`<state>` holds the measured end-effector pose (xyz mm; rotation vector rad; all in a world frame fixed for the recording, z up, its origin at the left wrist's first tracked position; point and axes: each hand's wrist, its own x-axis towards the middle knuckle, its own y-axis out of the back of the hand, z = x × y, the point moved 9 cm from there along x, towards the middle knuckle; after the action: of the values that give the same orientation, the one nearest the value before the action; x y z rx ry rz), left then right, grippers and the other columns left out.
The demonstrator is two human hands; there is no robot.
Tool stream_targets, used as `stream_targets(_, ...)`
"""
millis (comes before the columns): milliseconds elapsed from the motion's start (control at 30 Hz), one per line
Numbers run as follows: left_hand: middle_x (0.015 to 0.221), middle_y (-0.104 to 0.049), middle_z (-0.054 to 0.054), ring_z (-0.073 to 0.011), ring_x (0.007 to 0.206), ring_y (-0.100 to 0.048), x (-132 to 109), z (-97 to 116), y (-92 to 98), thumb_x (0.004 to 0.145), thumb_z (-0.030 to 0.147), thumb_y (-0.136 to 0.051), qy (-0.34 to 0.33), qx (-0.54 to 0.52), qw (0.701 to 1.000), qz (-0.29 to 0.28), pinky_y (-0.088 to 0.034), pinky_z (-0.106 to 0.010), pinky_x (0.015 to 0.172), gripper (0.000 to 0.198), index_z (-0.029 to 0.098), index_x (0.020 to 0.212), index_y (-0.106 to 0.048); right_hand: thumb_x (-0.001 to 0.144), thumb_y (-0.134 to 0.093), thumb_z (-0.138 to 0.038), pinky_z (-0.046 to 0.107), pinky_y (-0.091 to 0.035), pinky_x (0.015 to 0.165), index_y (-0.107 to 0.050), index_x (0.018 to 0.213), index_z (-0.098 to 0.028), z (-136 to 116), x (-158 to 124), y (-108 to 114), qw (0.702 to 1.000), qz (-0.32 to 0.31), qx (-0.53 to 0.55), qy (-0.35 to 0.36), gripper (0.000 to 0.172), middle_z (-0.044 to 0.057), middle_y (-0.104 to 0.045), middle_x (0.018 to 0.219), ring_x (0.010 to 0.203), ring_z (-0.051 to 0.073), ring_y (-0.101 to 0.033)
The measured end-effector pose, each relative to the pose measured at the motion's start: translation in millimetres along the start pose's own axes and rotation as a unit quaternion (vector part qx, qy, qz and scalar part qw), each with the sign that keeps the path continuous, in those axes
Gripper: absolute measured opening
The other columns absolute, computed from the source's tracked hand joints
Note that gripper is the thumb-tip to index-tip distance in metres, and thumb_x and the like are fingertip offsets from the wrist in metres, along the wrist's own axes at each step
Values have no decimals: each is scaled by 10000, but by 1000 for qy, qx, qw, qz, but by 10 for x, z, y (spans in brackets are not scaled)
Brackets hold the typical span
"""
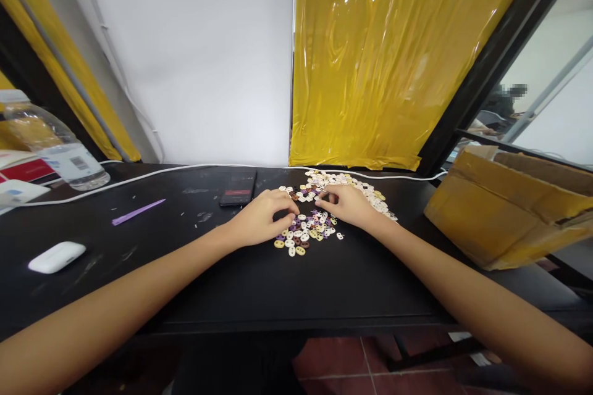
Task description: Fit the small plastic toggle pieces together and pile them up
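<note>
A heap of small two-holed buttons [319, 203], white, cream, purple and brown, lies on the black table [231, 278]. My left hand [264, 217] rests on the heap's left side, fingers curled down onto the buttons. My right hand [345, 203] rests on the heap's middle, fingertips pinched together near my left hand's fingertips. Whether either hand holds a button is hidden by the fingers.
A dark phone [238, 189] lies just left of the heap. Farther left are a purple stick [138, 212], a white earbud case [56, 257] and a water bottle [55, 148]. A cardboard box [504, 210] stands at the right. A white cable [152, 174] runs along the back.
</note>
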<state>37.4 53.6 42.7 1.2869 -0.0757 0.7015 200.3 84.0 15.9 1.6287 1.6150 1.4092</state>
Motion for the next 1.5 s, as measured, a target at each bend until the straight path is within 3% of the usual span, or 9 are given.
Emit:
stream_targets(167,910,-695,-33,-197,902,-623,4,18,-1,894,166,-543,-9,-1,1000,7,-455,-369,872,160,194,934,-695,817,-657,-285,257,-334,556,-653,710,-187,26,16,-2,999,9,-8,-41,145,4,-649,649,573,137,-530)
stream_targets(333,927,-702,-39,-199,912,-631,7,-8,29,906,195,-549,6,-9,1000,28,-469,-369,876,144,192,954,-685,835,-574,-221,270,-320,560,-579,655,-186,-22,-11,42,1000,31,-1,-1,183,3,-594,613,564,142,-496)
stream_targets(500,917,-706,-47,-195,863,-647,5,-76,39,896,301,-625,69,-45,995,54,-488,-347,825,174,182,1015,-672,904,-513,-259,255,-365,589,-562,741,-187,-364,-111,89,984,53,153,74,184,-13,-572,672,605,128,-498)
stream_targets(700,806,-677,-18,-162,770,-611,27,77,44,939,288,-567,39,-57,996,54,-458,-295,729,174,178,844,-662,926,-493,-270,250,-408,621,-541,803,-193,-690,-215,26,962,25,249,108,153,-5,-558,740,664,127,-521)
stream_targets(867,781,-665,-12,-163,763,-603,7,86,57,921,242,-547,19,-35,998,41,-449,-326,784,167,177,791,-630,901,-507,-263,251,-391,593,-532,728,-194,-502,-178,174,969,58,228,71,188,-10,-545,666,616,125,-479)
stream_targets(1000,784,-668,-18,-188,803,-600,-5,59,20,854,176,-560,12,-4,1000,14,-441,-360,818,120,189,793,-661,814,-563,-192,248,-376,565,-634,699,-176,-307,-130,36,979,-52,182,71,136,-11,-597,620,564,120,-491)
stream_targets(1167,832,-670,-33,-206,855,-593,5,26,42,853,181,-557,30,4,999,17,-448,-376,846,128,187,788,-667,868,-538,-247,265,-370,592,-698,914,-182,6,-40,96,997,33,71,26,179,8,-653,699,599,146,-524)
stream_targets(1367,1092,-673,-57,-230,1063,-587,-12,143,-45,917,258,-557,-5,-7,1000,-22,-417,-390,949,205,227,1067,-693,896,-533,-262,270,-305,568,-639,768,-191,11,11,-5,997,5,-76,32,180,16,-621,669,593,158,-498)
stream_targets(1500,1038,-698,-51,-217,1010,-605,-18,176,-103,927,255,-551,-26,-3,999,-41,-406,-378,936,180,216,991,-716,897,-536,-232,270,-331,603,-640,788,-193,-3,20,2,995,4,-83,48,156,34,-657,738,667,174,-548)
